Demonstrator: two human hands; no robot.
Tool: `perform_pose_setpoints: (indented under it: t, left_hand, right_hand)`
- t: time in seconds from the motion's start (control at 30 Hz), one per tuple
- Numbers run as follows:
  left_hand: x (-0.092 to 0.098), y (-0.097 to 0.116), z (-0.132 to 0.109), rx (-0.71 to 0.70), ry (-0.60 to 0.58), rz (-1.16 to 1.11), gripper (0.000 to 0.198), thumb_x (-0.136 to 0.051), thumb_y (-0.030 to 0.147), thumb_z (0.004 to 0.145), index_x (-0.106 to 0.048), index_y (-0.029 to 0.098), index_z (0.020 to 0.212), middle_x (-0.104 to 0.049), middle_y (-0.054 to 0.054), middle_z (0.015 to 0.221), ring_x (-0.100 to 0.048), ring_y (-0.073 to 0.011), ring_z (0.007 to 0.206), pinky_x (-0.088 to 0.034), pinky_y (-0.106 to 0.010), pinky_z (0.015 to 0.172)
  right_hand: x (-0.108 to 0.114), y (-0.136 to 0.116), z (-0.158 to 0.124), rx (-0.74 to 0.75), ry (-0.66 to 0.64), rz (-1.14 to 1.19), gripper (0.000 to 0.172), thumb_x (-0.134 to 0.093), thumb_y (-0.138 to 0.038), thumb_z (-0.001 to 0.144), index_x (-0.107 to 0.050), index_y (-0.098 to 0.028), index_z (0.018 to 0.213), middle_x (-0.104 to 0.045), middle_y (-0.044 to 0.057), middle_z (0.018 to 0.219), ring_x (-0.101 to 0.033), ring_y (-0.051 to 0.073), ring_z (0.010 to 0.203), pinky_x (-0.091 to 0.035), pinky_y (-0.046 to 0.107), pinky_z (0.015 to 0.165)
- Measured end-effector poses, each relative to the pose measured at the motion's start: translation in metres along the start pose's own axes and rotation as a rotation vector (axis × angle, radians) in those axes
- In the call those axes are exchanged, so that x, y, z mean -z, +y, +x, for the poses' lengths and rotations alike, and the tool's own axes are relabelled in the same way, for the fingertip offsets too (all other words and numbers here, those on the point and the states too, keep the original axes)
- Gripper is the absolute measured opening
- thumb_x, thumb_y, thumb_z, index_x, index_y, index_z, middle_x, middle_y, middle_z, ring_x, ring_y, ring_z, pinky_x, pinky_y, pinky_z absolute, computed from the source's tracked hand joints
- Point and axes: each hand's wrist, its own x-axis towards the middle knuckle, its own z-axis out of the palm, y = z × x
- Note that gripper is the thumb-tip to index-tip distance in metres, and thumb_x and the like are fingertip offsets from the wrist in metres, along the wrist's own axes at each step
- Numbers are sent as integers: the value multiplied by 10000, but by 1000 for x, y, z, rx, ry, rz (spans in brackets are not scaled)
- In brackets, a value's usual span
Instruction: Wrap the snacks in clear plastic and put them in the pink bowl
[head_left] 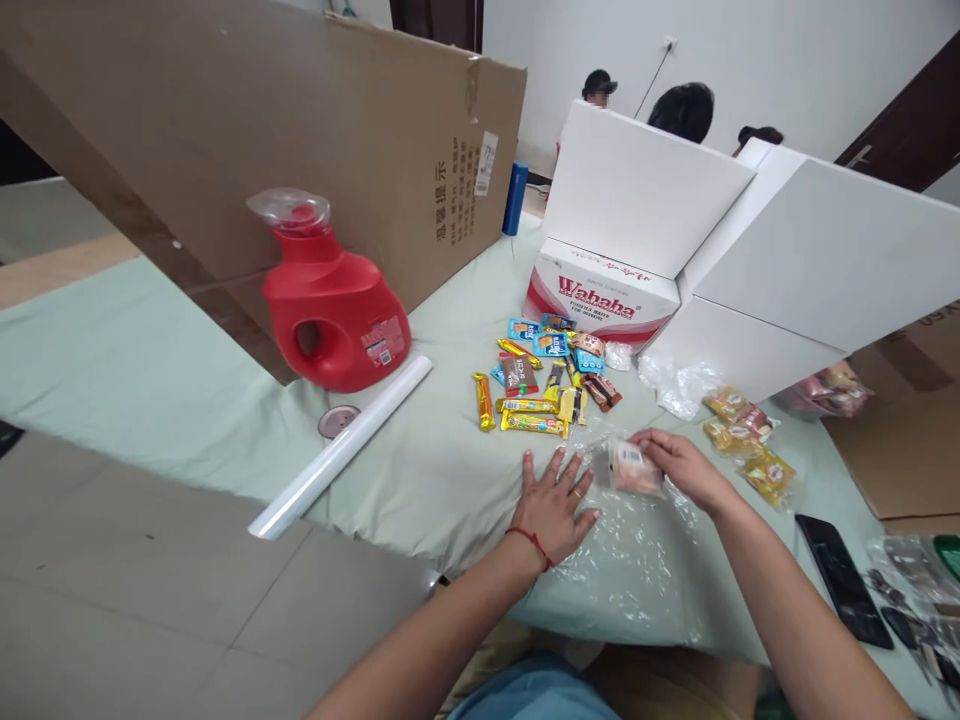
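My left hand (551, 508) lies flat with spread fingers at the left edge of a clear plastic sheet or bag (622, 570) on the cloth-covered table. Between the thumb and fingers of my right hand (686, 468) is a small clear packet (636, 468) with pinkish contents and a white label, held over the plastic. Just beyond my hands lies a loose pile of wrapped snacks, among them yellow snack bars (534, 424), a brown packet (519, 375) and blue packets (551, 345). More yellow snack packets (769, 475) rest to the right of my right hand.
A red detergent jug (337, 310) and a white tube (345, 445) stand and lie at left, before a large cardboard panel (375, 150). Behind the snacks is a Wahaha box (600, 295) beside white panels (810, 250). A black phone (844, 580) lies at right. People sit beyond.
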Motion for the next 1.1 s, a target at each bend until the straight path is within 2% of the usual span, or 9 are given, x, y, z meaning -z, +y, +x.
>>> perform_pose_setpoints:
  t: [0.1,0.17,0.27,0.33,0.43,0.63,0.83,1.0,1.1]
  left_hand:
    - [-3,0,1,4,17,17,563,-299,546,1018,-395,387,1550,-335,-3,1671,-207,-357,1559,-1,-770,1204]
    - [-4,1,1,7,9,28,547,-311,507,1023,-387,387,1551,-325,-9,1674,-221,-346,1556,5,-795,1184]
    - [-3,2,2,12,-7,47,534,-318,466,1029,-370,393,1556,-313,-11,1678,-227,-327,1558,6,-804,1172]
    - [-2,3,2,15,-13,61,536,-321,458,1031,-352,399,1563,-315,-15,1677,-237,-325,1556,-5,-804,1170]
    - [-1,4,3,25,-12,80,567,-336,461,1030,-296,381,1590,-323,-36,1675,-258,-330,1548,-27,-788,1179]
    - [4,-7,5,10,-49,62,655,-318,548,1030,-235,279,1621,-349,-110,1658,-312,-295,1530,-54,-690,1231]
    - [8,-23,-3,-109,-79,143,586,-359,516,1027,-325,336,1583,-297,-69,1685,-287,-300,1539,-18,-719,1213]
    - [6,-21,-8,-109,-74,196,624,-379,564,1002,-334,341,1583,-267,-72,1696,-240,-334,1551,6,-739,1197]
    - [6,-21,-8,-108,-80,198,653,-369,614,988,-342,343,1581,-275,-70,1694,-221,-348,1556,9,-745,1193]
  right_hand:
    - [-13,19,-26,-38,-97,-45,428,-528,-556,904,-745,-189,945,-694,17,749,-589,186,649,-488,304,618]
    - [-26,27,-37,14,29,-227,416,-490,-514,938,-751,-192,972,-722,65,856,-638,233,783,-535,374,745]
    - [-42,31,-51,198,195,-500,393,-513,-437,968,-718,-188,1194,-689,152,1209,-609,308,1122,-491,480,997]
    - [-50,33,-61,316,143,-579,429,-561,-407,968,-648,-215,1342,-607,152,1393,-536,321,1274,-452,496,1078]
    - [-56,40,-76,364,82,-645,468,-588,-391,968,-599,-246,1413,-548,135,1487,-482,325,1360,-439,517,1110]
    - [-50,65,-97,394,56,-713,583,-582,-468,973,-496,-269,1515,-503,130,1547,-426,343,1431,-314,615,1187]
    - [-35,72,-110,408,-31,-728,676,-630,-497,940,-439,-284,1553,-489,114,1564,-333,349,1494,-222,651,1216]
    - [-23,69,-111,359,-36,-746,535,-593,-294,957,-524,-256,1486,-577,114,1470,-365,331,1472,-216,644,1219]
    - [-10,64,-110,341,23,-726,455,-595,-304,965,-586,-223,1413,-632,135,1372,-409,350,1428,-261,655,1196]
